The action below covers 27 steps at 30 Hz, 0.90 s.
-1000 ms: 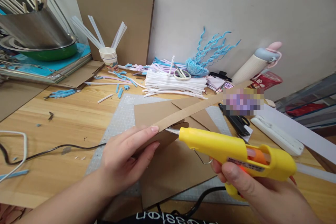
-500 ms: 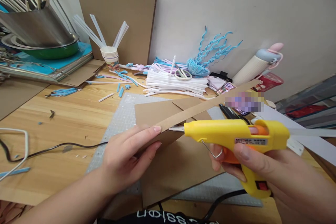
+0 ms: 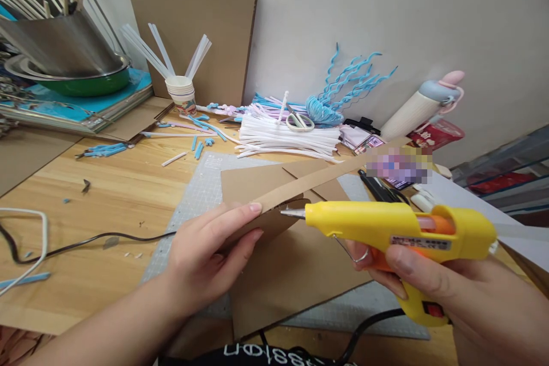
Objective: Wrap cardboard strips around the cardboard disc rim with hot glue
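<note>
Left hand (image 3: 218, 240): nearly closed, thumb under, fingers over, pinching one cardboard strip (image 3: 317, 180) against one cardboard panel (image 3: 272, 231). Grip sits right by the seam, I'd say so the two edges can't slide. Strip's far end runs free, up and right, above the cutting mat (image 3: 184, 206).

Right hand (image 3: 429, 274): wrapped round one yellow hot glue gun (image 3: 364, 220), thumb along its side, fingers at the orange trigger (how hard they're squeezing, can't tell). Barrel's held near level, presumably to lay the nozzle (image 3: 293, 213) along the joint; tip is just beside my left fingertips, contact with the board unclear. Wire stand (image 3: 351, 251) hangs below the barrel, out of the nozzle's way.

Counts: one pair of scissors (image 3: 300, 121) on one bundle of white pipe cleaners (image 3: 287, 140), likely parked there for easy reach. One tumbler (image 3: 412, 108) leaning. One stack of paper cups (image 3: 180, 88), nested, number unclear, keeping several translucent sticks (image 3: 148, 51) upright; they overlap too much to count.
</note>
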Each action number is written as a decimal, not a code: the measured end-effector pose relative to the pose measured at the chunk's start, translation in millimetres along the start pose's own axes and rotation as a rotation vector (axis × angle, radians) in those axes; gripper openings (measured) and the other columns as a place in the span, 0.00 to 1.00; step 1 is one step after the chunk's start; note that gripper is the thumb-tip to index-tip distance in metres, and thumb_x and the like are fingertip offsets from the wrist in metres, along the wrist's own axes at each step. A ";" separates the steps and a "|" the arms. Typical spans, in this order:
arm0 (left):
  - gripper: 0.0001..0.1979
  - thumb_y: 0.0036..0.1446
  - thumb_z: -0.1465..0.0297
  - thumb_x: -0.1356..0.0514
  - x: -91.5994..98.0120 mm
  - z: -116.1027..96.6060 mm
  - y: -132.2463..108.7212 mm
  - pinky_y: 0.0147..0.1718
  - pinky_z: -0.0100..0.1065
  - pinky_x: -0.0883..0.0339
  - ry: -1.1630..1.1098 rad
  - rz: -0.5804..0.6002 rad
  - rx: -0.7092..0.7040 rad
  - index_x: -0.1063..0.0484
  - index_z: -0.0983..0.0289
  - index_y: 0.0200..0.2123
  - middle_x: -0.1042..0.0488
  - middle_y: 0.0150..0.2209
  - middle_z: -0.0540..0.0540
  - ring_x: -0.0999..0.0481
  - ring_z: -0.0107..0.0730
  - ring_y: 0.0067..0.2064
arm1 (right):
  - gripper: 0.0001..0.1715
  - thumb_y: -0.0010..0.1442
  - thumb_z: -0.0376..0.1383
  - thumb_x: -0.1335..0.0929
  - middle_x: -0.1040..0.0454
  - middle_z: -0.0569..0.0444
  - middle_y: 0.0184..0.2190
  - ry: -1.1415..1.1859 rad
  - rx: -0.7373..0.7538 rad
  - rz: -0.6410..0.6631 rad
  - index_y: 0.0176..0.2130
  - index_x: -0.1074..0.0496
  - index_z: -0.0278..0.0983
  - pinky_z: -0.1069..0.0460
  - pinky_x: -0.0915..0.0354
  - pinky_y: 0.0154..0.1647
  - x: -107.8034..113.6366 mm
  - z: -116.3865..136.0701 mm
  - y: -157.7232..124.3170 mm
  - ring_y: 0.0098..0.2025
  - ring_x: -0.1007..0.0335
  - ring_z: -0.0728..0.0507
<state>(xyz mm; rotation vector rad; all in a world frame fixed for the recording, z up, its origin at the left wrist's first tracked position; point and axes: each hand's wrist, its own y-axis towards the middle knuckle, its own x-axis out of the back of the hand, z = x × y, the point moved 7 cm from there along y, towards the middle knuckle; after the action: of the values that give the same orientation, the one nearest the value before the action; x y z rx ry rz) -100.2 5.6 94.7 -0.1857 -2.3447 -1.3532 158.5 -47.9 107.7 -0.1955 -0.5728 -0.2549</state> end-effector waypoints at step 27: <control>0.23 0.60 0.78 0.37 -1.1 -3.6 1.7 0.26 0.27 0.24 0.007 0.010 -0.021 0.30 0.57 0.58 0.17 0.38 0.51 0.18 0.28 0.33 | 0.30 0.46 0.66 0.27 0.14 0.48 0.33 0.106 -0.061 0.053 0.31 0.16 0.45 0.42 0.18 0.37 -10.3 7.0 1.5 0.36 0.16 0.32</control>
<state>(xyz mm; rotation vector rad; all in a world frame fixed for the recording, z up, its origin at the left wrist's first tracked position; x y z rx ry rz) -97.6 3.5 97.1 -0.1984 -2.3222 -1.3716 147.0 -42.8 107.6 -0.2540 -0.4549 -0.2298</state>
